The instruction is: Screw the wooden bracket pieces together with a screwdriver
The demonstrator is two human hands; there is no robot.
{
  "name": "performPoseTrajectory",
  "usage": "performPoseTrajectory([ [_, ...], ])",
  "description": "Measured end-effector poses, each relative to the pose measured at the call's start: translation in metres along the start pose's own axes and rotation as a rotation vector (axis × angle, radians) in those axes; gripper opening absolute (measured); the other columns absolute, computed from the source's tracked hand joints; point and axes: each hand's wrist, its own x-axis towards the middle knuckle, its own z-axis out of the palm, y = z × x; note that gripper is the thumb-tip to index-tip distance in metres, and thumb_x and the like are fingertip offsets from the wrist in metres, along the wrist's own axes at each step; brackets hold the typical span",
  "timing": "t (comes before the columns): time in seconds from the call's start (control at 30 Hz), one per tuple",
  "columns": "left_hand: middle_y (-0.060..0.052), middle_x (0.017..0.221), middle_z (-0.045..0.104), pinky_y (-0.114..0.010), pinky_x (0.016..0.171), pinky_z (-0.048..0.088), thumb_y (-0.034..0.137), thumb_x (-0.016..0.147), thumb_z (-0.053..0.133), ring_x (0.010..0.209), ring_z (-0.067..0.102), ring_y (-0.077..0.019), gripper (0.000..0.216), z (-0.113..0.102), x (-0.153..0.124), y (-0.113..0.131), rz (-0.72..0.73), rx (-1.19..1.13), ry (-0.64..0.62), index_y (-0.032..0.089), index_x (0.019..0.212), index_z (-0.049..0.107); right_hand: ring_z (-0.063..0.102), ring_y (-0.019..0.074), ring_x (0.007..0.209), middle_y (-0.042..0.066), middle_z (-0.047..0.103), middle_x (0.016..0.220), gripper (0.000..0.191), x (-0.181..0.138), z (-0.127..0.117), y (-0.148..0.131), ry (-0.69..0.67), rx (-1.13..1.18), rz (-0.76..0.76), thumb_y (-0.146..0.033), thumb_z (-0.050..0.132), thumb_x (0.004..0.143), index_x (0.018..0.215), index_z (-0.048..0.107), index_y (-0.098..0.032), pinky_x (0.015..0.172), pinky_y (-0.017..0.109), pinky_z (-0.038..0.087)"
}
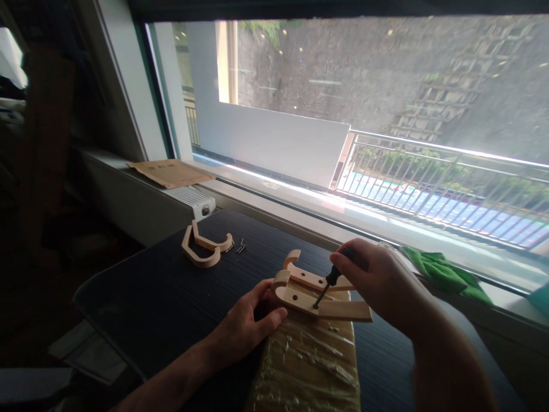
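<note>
Nearest, a plastic-wrapped block point(309, 366) lies on the dark surface point(163, 303), with a wooden hook pair point(338, 310) resting on its far end. The left hand point(244, 326) curls loosely against the pair's left end, while the right hand point(381, 283) is closed around a screwdriver point(328, 284) whose tip sits in a hole of the near hook. Farther left lie spare hooks point(201, 249) beside small screws point(241, 246), and a green cloth point(446, 274) lies on the sill at far right.

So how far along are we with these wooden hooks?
Early, it seems. Done: nothing clearly; the near hook shows an empty hole. In hand: the right hand sets a screwdriver into that hook on the wrapped block, the left hand steadying its curl. Left: the hook behind it, plus two spare hooks and loose screws lying far left on the table.
</note>
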Motion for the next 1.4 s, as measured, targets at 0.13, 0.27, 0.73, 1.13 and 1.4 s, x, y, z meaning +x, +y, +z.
performPoseTrajectory([
  [0.13,0.0,0.084,0.062,-0.025,0.076,0.045,0.027,0.08,0.055,0.083,0.057,-0.0176,0.031,-0.001,0.0,-0.003,0.009,-0.002,-0.004,0.018,0.109,0.052,0.05,0.0124,0.054,-0.002,0.059,0.06,0.023,-0.004,0.0,-0.004,-0.054,0.074,-0.04,-0.041,0.048,0.08,0.084,0.061,-0.022,0.048,0.024,0.037],
  [0.27,-0.001,0.091,0.063,-0.026,0.08,0.044,0.027,0.082,0.054,0.088,0.057,-0.0182,0.032,0.0,0.0,-0.006,0.027,-0.037,-0.018,0.018,0.112,0.049,0.054,0.0126,0.06,-0.001,0.063,0.07,0.022,-0.008,-0.005,-0.009,-0.152,0.16,-0.056,-0.035,0.048,0.081,0.092,0.062,-0.022,0.051,0.023,0.04],
  [0.73,0.0,0.087,0.062,-0.025,0.077,0.044,0.026,0.081,0.054,0.085,0.057,-0.0176,0.03,0.0,0.001,-0.005,-0.009,-0.008,-0.016,0.017,0.109,0.05,0.049,0.0126,0.056,-0.002,0.058,0.062,0.027,-0.001,-0.003,0.004,-0.091,0.05,-0.023,-0.046,0.046,0.082,0.077,0.059,-0.022,0.051,0.025,0.037],
  [1.13,-0.002,0.09,0.064,-0.027,0.08,0.045,0.027,0.08,0.054,0.088,0.058,-0.0192,0.03,-0.001,0.0,-0.003,0.0,0.005,-0.016,0.017,0.108,0.05,0.053,0.0119,0.058,-0.004,0.061,0.065,0.018,-0.006,-0.006,-0.001,-0.085,0.085,-0.015,-0.041,0.051,0.08,0.081,0.061,-0.026,0.052,0.024,0.039],
  [1.4,0.0,0.082,0.061,-0.025,0.076,0.045,0.027,0.08,0.054,0.081,0.056,-0.017,0.029,0.0,0.0,-0.002,0.01,0.012,-0.002,0.017,0.106,0.052,0.051,0.0119,0.056,-0.004,0.062,0.066,0.021,-0.004,-0.004,-0.001,-0.089,0.081,-0.016,-0.044,0.049,0.081,0.084,0.06,-0.027,0.05,0.024,0.038],
])
